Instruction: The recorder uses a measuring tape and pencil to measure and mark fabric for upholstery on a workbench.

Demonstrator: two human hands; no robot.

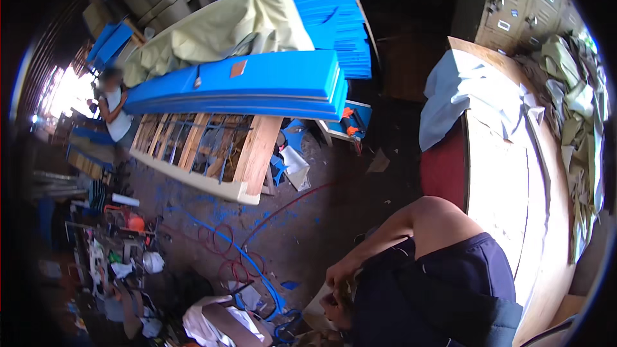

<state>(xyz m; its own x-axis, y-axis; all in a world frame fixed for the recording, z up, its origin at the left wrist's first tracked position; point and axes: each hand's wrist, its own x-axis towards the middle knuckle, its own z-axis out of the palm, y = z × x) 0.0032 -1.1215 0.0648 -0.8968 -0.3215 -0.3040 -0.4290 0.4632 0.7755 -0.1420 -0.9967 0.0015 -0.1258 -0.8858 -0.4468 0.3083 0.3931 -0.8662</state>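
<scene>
At the lower middle, close in front of my dark clothing, both hands are together. My right hand reaches in with a bent elbow, its fingers curled down around something small that I cannot make out. Just below it, my left hand is partly hidden in shadow, with its fingers bent inward. A pale flat piece shows beside the hands; whether either one grips it is unclear.
Blue foam slabs lie on a wooden frame; another person stands at its far end. Hoses cross the littered floor. Tools clutter the left. A cloth-draped bench and lockers line the right.
</scene>
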